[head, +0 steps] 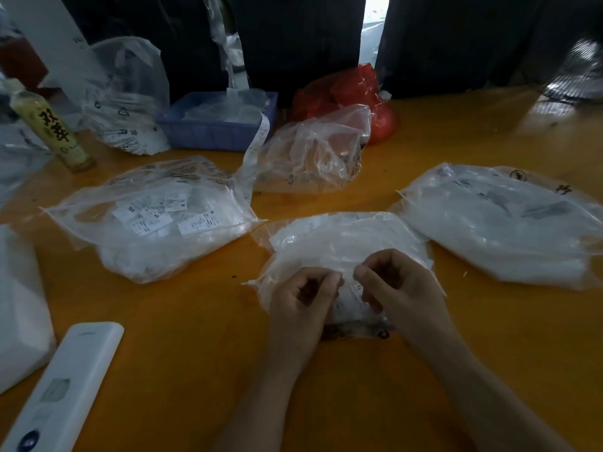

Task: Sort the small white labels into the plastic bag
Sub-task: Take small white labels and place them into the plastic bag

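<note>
now both hands (352, 288) pinch plastic bag (342, 243) edge, centre table.

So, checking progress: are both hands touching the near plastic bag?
Touching. The head view shows the left hand and right hand pinching the near plastic bag at its front edge.

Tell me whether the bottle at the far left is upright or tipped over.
Upright. The bottle stands on its base on the table, cap on top; its lean may be wide-angle distortion.

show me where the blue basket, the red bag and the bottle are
blue basket (208, 133): head view, front wall.
red bag (354, 84): head view, upper middle of the bag.
bottle (54, 128): head view, printed label.
</note>
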